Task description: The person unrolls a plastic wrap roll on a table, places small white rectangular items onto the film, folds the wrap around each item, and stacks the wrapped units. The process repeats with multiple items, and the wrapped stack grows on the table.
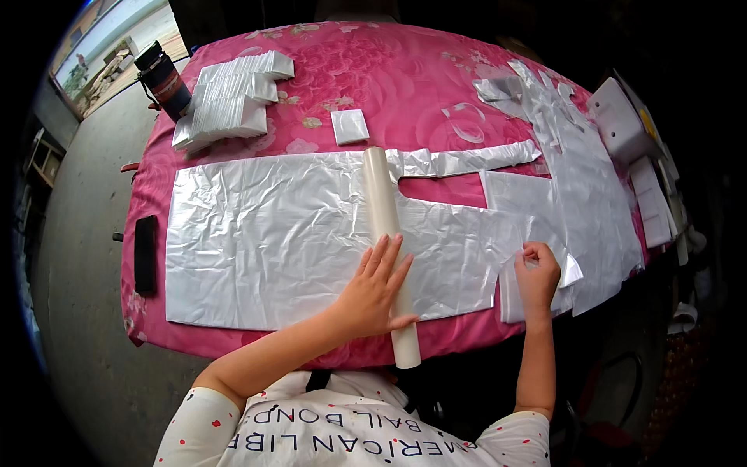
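A thin, shiny white plastic sheet [257, 241] lies spread and wrinkled across the table, with a curved cut-out and a long strip [467, 160] at its right end. Across it rests a smooth off-white tube [380, 187], its near end sticking out past the table edge. My left hand [372, 292] lies on the tube, fingers stretched and apart, thumb over its near part. At the right, my right hand [538, 274] is closed in a pinch on thin plastic film by the sheet's right end. Exactly which layer it grips is hard to see.
More loose plastic sheets [595, 187] overlap at the right. Folded white packets [226, 109] stand in rows at the far left, beside a dark bottle [162, 82]; one packet [349, 126] lies apart. A black oblong object [145, 255] sits at the left edge, white boxes [622, 121] at the right.
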Demonstrator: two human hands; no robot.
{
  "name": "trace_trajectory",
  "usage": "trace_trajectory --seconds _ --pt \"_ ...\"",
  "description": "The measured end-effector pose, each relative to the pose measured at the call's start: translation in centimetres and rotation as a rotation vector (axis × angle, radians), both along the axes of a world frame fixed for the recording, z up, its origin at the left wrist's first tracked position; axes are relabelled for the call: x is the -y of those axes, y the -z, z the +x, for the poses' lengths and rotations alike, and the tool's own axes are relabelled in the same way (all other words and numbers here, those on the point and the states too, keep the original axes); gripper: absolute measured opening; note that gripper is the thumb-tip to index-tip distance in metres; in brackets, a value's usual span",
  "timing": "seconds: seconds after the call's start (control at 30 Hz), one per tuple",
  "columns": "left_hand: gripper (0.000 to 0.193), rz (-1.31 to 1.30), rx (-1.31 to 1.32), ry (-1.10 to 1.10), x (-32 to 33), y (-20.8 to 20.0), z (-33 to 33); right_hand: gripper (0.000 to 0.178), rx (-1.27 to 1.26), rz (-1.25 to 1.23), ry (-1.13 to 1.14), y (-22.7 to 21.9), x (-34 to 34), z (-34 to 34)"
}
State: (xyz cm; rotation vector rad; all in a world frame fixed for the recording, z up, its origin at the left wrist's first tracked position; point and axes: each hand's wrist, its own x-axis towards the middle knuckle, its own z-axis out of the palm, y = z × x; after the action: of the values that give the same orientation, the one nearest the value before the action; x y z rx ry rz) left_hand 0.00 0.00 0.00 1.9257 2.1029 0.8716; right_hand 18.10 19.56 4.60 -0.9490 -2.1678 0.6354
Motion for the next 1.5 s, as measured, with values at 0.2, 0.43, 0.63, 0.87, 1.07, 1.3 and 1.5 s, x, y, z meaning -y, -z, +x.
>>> trace_trajectory --seconds 0.2,0.43,0.63,0.87,1.07,1.3,1.5 --pt "0.056 -0.132 1.582 -0.104 1.4 -2.9 0.5 0.022 -0.004 -0.593 -0.63 -1.8 10.4 -4.6" --pt "0.018 -0.367 1.5 -0.469 12.0 -0.8 -12.4 0.025 0.041 -0.242 -0.701 -1.8 13.3 -3.5" --pt "0.009 -0.468 1.025 -0.639 19.4 -2.5 -19.2 0.042 0.484 -0.152 -0.265 0.2 13.8 -0.9" --pt "0.013 -0.478 0.601 -0.558 19.6 -1.8 -20.0 0.044 0.586 -0.519 -0.289 1.5 15.7 -0.7" --pt "0.031 -0.603 -0.585 -0.53 16.4 -4.5 -17.5 0.045 0.559 -0.56 -0.287 2.0 15.9 -0.4" --pt "0.047 0.142 0.105 -0.159 4.8 -3.5 -6.8 0.048 0.596 -0.558 -0.298 1.7 15.7 -0.3" --pt "0.054 0.064 0.179 -0.148 0.4 1.5 -3.2 0.05 0.663 -0.578 -0.291 1.7 15.8 -0.3"
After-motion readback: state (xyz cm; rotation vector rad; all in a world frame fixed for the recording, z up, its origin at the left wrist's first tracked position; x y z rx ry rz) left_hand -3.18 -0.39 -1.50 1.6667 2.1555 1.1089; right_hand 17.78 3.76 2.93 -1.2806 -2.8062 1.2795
